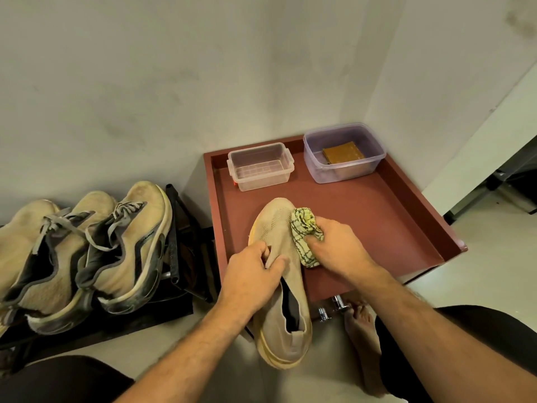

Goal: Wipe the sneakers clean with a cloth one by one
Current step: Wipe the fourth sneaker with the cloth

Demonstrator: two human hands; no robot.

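Right hand [337, 245] presses cloth [305, 231] on sneaker [276, 228].

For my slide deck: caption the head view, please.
Left hand steadies a beige sneaker while right hand wipes it with a cloth.

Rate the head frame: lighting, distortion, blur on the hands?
Head view: warm, dim, even lighting, soft shadows, no hard glare; wide-angle bending shows on the tray edges and wall lines; left hand on the sneaker and right hand with the cloth are fairly sharp; the laced shoes at the left edge look stretched.
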